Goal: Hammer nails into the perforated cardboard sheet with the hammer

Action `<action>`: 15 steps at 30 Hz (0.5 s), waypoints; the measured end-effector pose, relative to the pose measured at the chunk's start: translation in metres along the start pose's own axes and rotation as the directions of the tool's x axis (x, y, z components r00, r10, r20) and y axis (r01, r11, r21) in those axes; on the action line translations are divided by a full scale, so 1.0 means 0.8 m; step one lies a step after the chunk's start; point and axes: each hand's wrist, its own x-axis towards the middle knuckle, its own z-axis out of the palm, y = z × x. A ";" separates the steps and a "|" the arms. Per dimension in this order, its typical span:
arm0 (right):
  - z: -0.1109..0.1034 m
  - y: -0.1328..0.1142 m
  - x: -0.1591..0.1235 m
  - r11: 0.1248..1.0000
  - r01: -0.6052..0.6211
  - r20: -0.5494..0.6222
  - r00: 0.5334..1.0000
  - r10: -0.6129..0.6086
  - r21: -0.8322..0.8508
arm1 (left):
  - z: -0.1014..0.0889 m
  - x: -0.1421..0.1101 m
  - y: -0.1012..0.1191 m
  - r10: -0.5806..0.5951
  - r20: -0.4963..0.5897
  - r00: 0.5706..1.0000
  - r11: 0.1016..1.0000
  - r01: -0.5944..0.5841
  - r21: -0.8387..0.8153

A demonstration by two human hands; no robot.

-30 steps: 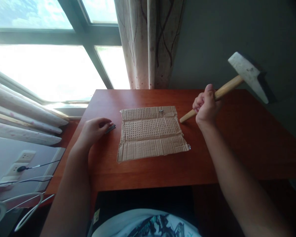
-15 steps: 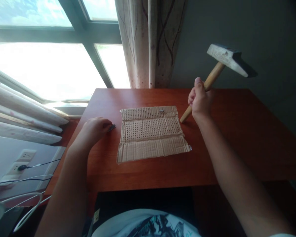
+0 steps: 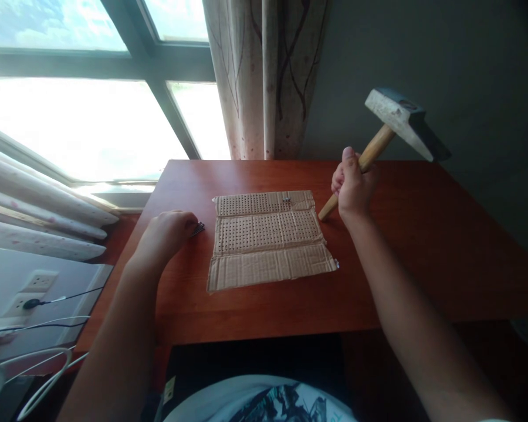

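My right hand (image 3: 355,186) is wrapped round the wooden handle of a hammer (image 3: 396,120), raised at a slant over the table's right half. Its grey metal head is up and the handle's butt points down toward the cardboard. On the table lies a creased sheet of cardboard (image 3: 268,264) with rows of small holes in its upper two panels. One small metal bit (image 3: 286,200) sits near its upper right. Left of the cardboard, my left hand (image 3: 169,231) is closed, fingertips pinching small dark metal pieces (image 3: 198,228) too small to make out clearly.
The reddish-brown wooden table (image 3: 246,319) ends at a near edge before my body. Behind it hang a patterned curtain (image 3: 268,88) and a bright window (image 3: 70,129). At lower left are a wall socket (image 3: 24,303) with a plug and several cables (image 3: 39,375).
The hammer's head has dipped slightly and shifted a little left with my right hand. My left hand is almost still. The whole view has shifted slightly.
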 end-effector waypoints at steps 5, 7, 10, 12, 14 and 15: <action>-0.001 -0.003 -0.002 1.000 0.002 -0.017 1.000 -0.001 0.013 | -0.003 0.001 0.007 -0.043 0.018 0.999 0.991 0.040 0.130; -0.002 -0.004 -0.001 1.000 -0.003 -0.029 1.000 0.004 0.018 | -0.005 0.001 0.010 -0.067 0.012 0.998 0.990 0.065 0.125; -0.003 -0.003 0.001 0.999 -0.014 -0.035 0.999 0.015 0.030 | -0.009 -0.001 0.016 -0.115 -0.042 0.992 0.986 0.119 0.113; -0.003 -0.001 0.003 0.999 -0.014 -0.032 0.999 0.015 0.030 | -0.011 -0.003 0.019 -0.158 -0.135 0.978 0.981 0.171 0.090; -0.002 0.000 0.004 1.000 -0.010 -0.032 0.999 0.011 0.029 | -0.015 -0.004 0.021 -0.198 -0.259 0.945 0.976 0.213 0.032; -0.001 0.001 0.005 1.000 -0.010 -0.032 0.999 0.011 0.029 | -0.017 -0.005 0.021 -0.215 -0.317 0.924 0.976 0.218 -0.025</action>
